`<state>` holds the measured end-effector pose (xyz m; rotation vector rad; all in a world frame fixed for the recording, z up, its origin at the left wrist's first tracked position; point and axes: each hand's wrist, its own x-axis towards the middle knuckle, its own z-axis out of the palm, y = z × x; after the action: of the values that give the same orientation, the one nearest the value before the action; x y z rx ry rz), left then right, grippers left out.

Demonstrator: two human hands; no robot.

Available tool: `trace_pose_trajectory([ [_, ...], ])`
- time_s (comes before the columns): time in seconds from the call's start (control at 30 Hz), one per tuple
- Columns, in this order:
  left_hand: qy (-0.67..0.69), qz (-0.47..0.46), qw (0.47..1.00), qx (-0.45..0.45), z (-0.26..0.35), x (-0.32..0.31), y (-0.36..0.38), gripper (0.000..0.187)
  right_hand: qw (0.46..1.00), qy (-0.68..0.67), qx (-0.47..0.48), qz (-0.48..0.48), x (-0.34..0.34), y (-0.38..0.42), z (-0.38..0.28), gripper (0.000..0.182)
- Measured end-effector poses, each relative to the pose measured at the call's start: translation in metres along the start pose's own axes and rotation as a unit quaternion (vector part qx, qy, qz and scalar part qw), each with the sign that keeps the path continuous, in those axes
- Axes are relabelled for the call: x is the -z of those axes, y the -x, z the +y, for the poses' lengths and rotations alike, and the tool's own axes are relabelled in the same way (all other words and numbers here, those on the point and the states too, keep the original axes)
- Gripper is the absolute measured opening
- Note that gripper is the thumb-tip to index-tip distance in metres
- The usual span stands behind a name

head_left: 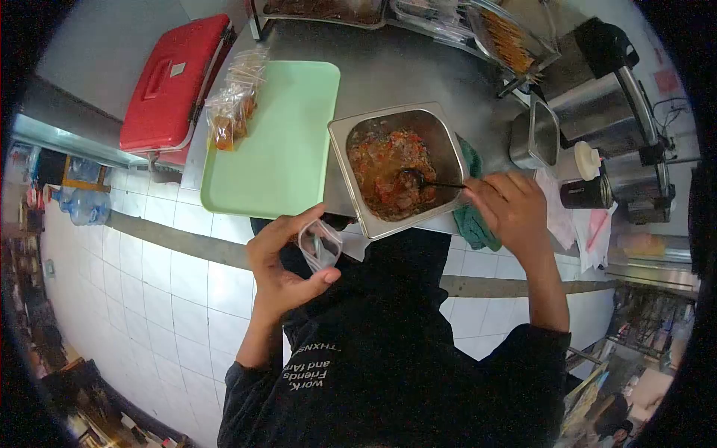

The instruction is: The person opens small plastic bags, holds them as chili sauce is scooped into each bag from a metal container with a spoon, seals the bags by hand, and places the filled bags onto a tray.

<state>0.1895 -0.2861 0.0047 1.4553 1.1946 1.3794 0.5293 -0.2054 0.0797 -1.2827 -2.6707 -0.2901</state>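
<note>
My left hand [280, 261] holds a small clear plastic bag [321, 246] with its mouth spread wide, just in front of the table edge. In my right hand [511, 209] is the dark handle of a spoon [441, 184], whose bowl dips into a chunky red-and-brown sauce [388, 157]. That sauce lies in a deep steel pan [347, 138] at the table's front edge. Left of the pan is a light green tray [287, 138], with several filled, tied bags [231, 119] lined up along its left side. Whether the bag in my left hand contains anything is hard to tell.
A red cool box [175, 82] stands beyond the tray's left side. Under the pan's right side lies a green cloth [474, 220]. Farther right are a narrow steel container [535, 134] and a dark canister [586, 194]. A rack [515, 45] holds skewer-like sticks at the back.
</note>
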Motion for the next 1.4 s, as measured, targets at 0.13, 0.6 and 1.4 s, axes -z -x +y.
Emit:
trace_pose_trajectory([
  [0.13, -0.084, -0.023, 0.995, -0.058, 0.016, -0.005, -0.01, 0.072, 0.997, 0.018, 0.069, 0.021, 0.019, -0.027, -0.01, 0.028],
  [0.6, -0.206, -0.003, 0.964, -0.17, 0.043, -0.016, -0.014, 0.05, 0.929, -0.369, -0.019, 0.03, -0.004, -0.035, -0.114, 0.018],
  [1.4, -0.268, -0.006, 0.952, -0.151, 0.053, 0.001, 0.01, 0.06, 0.798, -0.596, -0.059, 0.073, -0.025, -0.029, -0.169, 0.023],
])
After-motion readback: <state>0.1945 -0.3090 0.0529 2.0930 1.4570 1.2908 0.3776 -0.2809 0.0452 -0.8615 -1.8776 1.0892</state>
